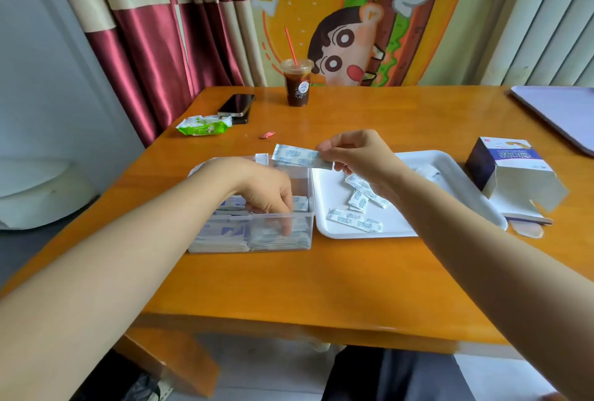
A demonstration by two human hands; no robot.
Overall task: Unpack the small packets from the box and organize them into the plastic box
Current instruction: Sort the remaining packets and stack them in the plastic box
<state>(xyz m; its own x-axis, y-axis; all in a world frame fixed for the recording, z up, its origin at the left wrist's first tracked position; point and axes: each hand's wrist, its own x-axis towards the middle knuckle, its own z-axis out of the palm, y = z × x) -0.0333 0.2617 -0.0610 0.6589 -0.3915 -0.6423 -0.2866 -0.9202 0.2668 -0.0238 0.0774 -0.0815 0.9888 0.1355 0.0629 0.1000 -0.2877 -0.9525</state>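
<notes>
I judge I am in the middle of the filing step: packets are out of their carton and going into the plastic box [225,216], which I take as my landmark.

My left hand [266,190] reaches down into the right-hand compartment of the plastic box, fingers bent toward the stacked packets [276,238] there. I cannot tell whether they pinch one or only press the stack flat.

Above the far right corner of the plastic box, my right hand [356,153] pinches one end of a strip of packets [297,157] between thumb and fingertips. The strip juts leftward over the far rim, apart from my left hand.

Just to the right of the plastic box lies the white tray [353,235], with more loose packets [353,220] scattered on it, so the job looks well short of done. Farther right again, well apart from the plastic box, the opened cardboard box [511,169] lies on its side.

Next, I reckon, the strip must come down into the compartment my left hand is tending, laid flat and lined up with the stack, with that hand moved aside to make room.
</notes>
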